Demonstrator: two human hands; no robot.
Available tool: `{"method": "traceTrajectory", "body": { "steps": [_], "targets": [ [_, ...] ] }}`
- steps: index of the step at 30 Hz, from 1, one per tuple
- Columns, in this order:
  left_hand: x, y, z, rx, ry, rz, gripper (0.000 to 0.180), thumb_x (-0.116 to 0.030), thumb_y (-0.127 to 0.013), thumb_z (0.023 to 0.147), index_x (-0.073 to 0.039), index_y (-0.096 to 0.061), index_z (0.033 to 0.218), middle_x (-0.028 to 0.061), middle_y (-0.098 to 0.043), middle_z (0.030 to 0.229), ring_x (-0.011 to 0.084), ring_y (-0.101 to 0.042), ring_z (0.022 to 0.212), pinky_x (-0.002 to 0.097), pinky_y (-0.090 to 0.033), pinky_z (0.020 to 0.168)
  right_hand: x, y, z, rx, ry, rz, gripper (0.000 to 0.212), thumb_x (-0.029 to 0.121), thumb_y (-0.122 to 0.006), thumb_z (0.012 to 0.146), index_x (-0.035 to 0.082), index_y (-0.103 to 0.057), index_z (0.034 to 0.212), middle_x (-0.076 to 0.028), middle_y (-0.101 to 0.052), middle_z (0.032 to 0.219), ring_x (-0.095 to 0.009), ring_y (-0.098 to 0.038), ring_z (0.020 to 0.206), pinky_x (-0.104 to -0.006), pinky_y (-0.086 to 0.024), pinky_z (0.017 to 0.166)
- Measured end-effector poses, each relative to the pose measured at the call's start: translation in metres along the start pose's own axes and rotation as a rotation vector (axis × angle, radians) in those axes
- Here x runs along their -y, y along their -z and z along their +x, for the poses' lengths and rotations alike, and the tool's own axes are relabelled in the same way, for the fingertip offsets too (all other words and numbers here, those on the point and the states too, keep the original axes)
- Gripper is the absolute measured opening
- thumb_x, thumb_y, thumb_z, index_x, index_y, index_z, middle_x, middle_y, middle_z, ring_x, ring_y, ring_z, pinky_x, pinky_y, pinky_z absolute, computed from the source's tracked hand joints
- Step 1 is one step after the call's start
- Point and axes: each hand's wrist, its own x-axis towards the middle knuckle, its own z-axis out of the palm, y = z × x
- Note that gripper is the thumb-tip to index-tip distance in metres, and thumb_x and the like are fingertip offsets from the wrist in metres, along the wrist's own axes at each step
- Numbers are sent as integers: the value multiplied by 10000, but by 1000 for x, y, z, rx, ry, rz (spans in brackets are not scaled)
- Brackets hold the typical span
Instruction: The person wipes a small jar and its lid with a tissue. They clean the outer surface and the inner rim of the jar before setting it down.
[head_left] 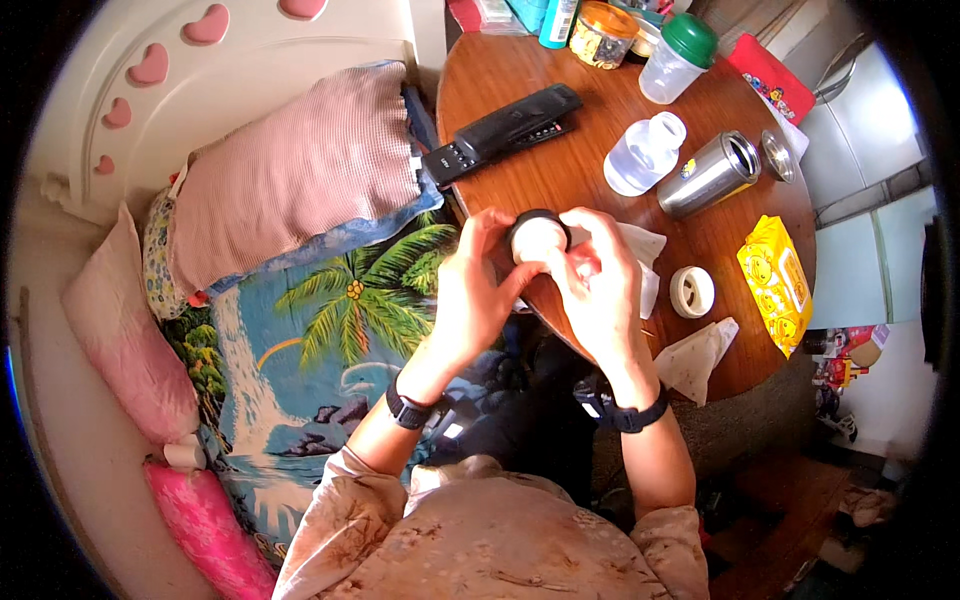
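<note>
Over the near edge of the round wooden table, both my hands are closed on a small round black-rimmed cap with a pale inside. My left hand grips its left side. On its other side is my right hand, thumb pressed in toward the pale middle. Whether that middle is the cap's lining or a wipe, I cannot tell. Crumpled white wipes lie just beyond my right hand. A white ring-shaped lid rests to its right. Farther back stand an uncapped clear bottle and an open steel tumbler.
The wooden table also carries remote controls, a green-lidded shaker, an orange-lidded jar, a steel lid, a yellow wipes pack and another used wipe. To the left is a bed with a pillow.
</note>
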Motion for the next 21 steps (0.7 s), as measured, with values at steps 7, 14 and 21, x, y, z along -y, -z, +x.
{"method": "traceTrajectory", "body": {
  "steps": [7, 14, 21],
  "targets": [
    [-37, 12, -24, 201, -30, -446, 437, -60, -698, 914, 14, -498, 1295, 96, -618, 1185, 161, -601, 1117, 316, -496, 958, 34, 19, -30, -147, 251, 90, 373, -15, -741, 811, 13, -569, 1140, -182, -599, 1180, -298, -635, 1005, -328, -552, 721],
    [-59, 14, -43, 230, -67, -803, 408, -85, -645, 958, 86, -496, 1297, 129, -640, 1157, 180, -635, 1042, 320, -536, 908, 56, 33, -41, -155, 407, -7, 274, -31, -737, 812, 0, -601, 1047, -205, -616, 1155, -236, -673, 857, -269, -546, 600],
    [-72, 15, -57, 176, -41, -781, 417, -61, -691, 918, 63, -531, 1282, 165, -675, 1133, 220, -681, 966, 331, -574, 839, 68, 40, -53, -217, 460, -80, 225, -32, -747, 787, 2, -632, 979, -206, -661, 1125, -205, -681, 766, -291, -546, 604]
  ]
}}
